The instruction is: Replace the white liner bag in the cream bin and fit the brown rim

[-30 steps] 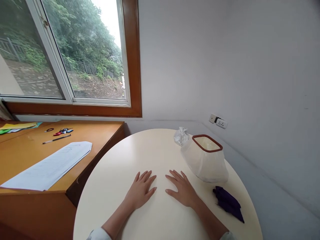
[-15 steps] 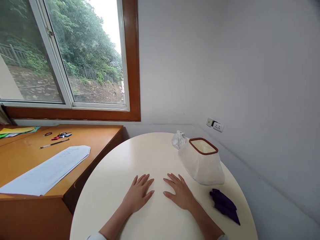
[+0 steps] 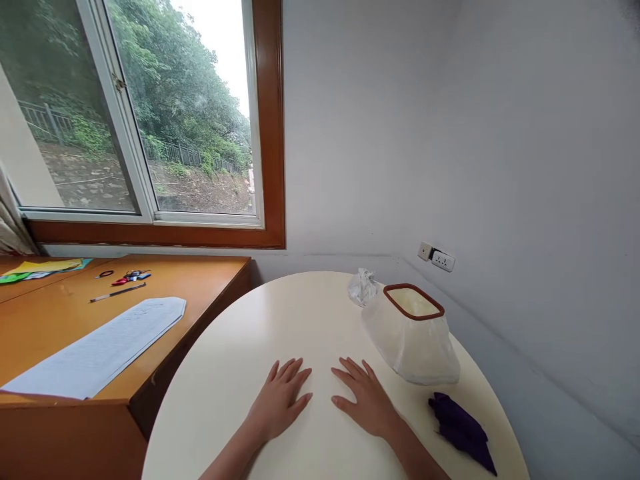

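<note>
My left hand (image 3: 280, 401) lies flat on the round cream table (image 3: 220, 353), palm down, its fingers apart and holding nothing. Across a small gap, my right hand (image 3: 367, 399) rests the same way, also without anything in it. Beyond the right hand stands a waste bin (image 3: 415, 350) with a brown rim, covered in a whitish translucent bag. A crumpled white plastic bag (image 3: 363, 287) sits just behind the bin's left side. To the right of my right forearm lies a folded dark purple cloth (image 3: 463, 430).
At left, a wooden desk (image 3: 210, 277) carries sheets of paper (image 3: 105, 347), a pen (image 3: 117, 293), a bunch of keys (image 3: 133, 277) and coloured papers (image 3: 43, 268). A window (image 3: 185, 113) is above it. The wall with a socket (image 3: 443, 260) borders the table's right side.
The whole view has shifted slightly, with everything appearing a little lower and further right. Both hands stay flat on the table, and no object has been moved.
</note>
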{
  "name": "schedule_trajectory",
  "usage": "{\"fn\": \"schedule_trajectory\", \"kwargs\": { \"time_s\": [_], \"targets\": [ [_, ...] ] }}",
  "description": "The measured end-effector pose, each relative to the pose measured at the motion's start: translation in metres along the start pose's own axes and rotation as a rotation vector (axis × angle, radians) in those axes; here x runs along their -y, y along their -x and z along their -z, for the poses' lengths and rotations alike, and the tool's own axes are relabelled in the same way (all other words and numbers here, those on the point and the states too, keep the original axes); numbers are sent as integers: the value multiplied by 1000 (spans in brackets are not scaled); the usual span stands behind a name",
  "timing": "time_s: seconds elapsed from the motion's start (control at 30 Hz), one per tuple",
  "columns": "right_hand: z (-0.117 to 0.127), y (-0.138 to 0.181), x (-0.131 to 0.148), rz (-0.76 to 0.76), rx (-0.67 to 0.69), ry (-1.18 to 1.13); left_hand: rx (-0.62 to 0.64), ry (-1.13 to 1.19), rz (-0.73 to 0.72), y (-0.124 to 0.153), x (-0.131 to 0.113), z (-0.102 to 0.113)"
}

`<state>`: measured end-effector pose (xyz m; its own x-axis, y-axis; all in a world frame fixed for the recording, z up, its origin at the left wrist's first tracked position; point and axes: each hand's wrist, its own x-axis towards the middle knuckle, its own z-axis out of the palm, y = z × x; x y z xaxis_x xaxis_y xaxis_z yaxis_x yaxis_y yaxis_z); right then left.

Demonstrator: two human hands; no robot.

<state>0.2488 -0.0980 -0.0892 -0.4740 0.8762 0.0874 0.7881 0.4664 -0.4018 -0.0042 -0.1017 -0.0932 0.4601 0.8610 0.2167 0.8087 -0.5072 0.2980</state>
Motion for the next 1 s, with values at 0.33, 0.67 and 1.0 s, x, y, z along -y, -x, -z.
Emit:
{"fn": "schedule_trajectory", "kwargs": {
  "time_s": [0.33,0.67,1.0],
  "targets": [
    [0,-1,-1,14,15,-6,22,16,17,0,-1,4],
    [-3,-1,-5,29,-127,-55,60,25,37,-1,-3,6],
    [35,5,-18,180,-820,9,62,72,23,-1,3,4]
  ]
}}
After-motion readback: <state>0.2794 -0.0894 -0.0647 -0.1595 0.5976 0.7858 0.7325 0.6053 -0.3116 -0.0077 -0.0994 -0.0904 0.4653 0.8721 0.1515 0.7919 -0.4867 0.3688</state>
